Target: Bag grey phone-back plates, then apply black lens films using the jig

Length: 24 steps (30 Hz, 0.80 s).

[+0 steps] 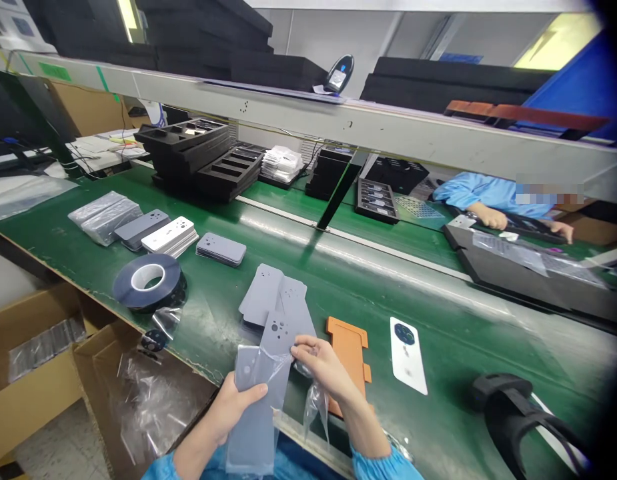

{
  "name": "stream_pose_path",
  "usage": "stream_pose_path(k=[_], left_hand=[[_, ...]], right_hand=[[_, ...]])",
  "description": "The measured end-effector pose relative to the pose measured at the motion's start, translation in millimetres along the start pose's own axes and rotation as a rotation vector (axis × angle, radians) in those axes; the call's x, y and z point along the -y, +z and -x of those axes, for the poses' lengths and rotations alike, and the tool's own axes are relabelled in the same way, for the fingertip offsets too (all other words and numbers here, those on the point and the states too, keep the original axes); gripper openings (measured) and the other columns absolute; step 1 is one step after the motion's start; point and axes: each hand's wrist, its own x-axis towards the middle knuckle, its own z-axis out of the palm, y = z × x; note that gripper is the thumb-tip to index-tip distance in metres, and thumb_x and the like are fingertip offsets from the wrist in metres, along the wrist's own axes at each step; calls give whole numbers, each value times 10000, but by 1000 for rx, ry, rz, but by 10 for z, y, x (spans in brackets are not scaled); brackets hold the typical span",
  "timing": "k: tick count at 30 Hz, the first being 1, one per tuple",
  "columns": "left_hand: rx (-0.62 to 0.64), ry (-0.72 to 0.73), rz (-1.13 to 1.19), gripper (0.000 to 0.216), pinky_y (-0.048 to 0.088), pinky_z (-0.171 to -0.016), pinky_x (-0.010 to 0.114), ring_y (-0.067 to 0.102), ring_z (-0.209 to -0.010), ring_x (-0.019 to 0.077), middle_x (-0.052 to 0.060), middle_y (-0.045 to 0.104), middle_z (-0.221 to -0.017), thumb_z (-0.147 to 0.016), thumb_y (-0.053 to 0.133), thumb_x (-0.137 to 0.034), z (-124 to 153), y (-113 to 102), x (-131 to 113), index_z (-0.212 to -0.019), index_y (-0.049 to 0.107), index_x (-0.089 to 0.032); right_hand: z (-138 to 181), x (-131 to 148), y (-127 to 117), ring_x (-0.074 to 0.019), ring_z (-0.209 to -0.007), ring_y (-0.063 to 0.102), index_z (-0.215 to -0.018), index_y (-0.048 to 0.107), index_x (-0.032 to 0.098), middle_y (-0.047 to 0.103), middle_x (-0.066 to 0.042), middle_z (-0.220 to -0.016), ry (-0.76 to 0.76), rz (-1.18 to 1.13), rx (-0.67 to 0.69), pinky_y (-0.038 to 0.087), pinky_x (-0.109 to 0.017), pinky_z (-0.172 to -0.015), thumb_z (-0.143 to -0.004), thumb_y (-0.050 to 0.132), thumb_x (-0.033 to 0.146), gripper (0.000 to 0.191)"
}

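Observation:
Between thumb and fingers, my left hand [233,408] holds a grey phone back panel [255,427] wrapped in clear plastic. Another grey panel with camera holes [277,331] slants across behind it, partly under clear film. My right hand [322,363] pinches at this panel's right edge, where plastic film [315,407] hangs down; whether the fingers grip film, panel or both is hard to see. Just beyond lies a loose pile of grey panels [261,293]. To the right of my right hand is an orange fixture [349,347], and farther right a white phone back panel [407,353] with a dark camera disc.
A tape roll [149,283], panel stacks [221,249] and bagged panels [105,217] occupy the left. Below the table edge, a cardboard box [103,393] holds discarded film. A black strapped object [518,407] sits right. Black trays [228,170] stand behind; a co-worker's hand [488,217] is across.

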Motion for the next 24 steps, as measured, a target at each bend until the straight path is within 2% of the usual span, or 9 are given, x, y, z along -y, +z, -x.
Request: stream_pose_path(k=[2,3,6,8,10,13,15,20,24], left_hand=[[19,-6,11,621,604,-669,378,751,-702,282,113,770,-807,-560,944,-492,7,24,-17,-981,705,-103],[22,-3,19,612,607,-681,379,750,-702,276,108,768,-809,-554,948,-486,8,34,-17,-967,706,-105],[8,5,49,602,612,-696,393,749,-698,272,87,762,-793,-535,957,-479,-5,46,11,-938,688,-122],[-1,2,63,603,610,-675,399,750,-688,282,80,757,-775,-531,956,-479,-22,40,36,-933,668,-132],[9,-3,62,597,597,-636,377,749,-679,282,93,762,-790,-547,947,-482,-33,32,52,-936,657,-133],[53,-3,50,591,564,-588,333,738,-660,262,134,772,-843,-557,935,-496,-27,26,59,-921,657,-122],[78,-1,42,586,553,-582,329,732,-650,255,144,772,-852,-555,932,-504,-12,27,66,-898,654,-120],[79,-20,57,601,554,-622,350,736,-671,260,139,777,-871,-566,925,-506,3,22,113,-930,607,-149],[69,-17,67,619,561,-643,367,736,-685,264,120,773,-869,-571,921,-521,-3,-10,133,-957,601,-157]], right_hand=[[-115,58,-83,-131,-590,496,-1081,702,137,667,-33,-739,-53,45,-57,383,-274,-587,-786,712,588,539],[-169,102,-122,-125,-580,475,-1098,705,140,657,-25,-738,-67,69,-82,371,-271,-578,-790,702,604,557],[-244,226,-149,-126,-596,476,-864,745,131,631,-25,-704,-65,130,-43,363,-264,-578,-784,722,604,480],[-224,256,-97,-130,-596,482,-691,710,129,605,-23,-654,-51,165,13,361,-258,-569,-756,758,591,469],[-206,240,-59,-127,-579,471,-645,679,134,576,-11,-617,-45,187,25,353,-253,-555,-737,768,598,482],[-294,203,-137,-131,-569,470,-701,677,144,568,-7,-614,-69,207,-54,354,-253,-551,-785,663,678,541],[-437,208,-264,-152,-609,522,-785,705,141,619,-27,-671,-89,231,-121,393,-261,-583,-803,596,711,581],[-790,253,-502,-255,-827,673,-932,769,116,740,-86,-848,-93,390,-224,494,-326,-764,-811,578,648,579],[-830,197,-523,-347,-1091,665,-1044,768,102,747,-167,-1084,-45,589,-352,469,-404,-938,-819,621,557,528]])
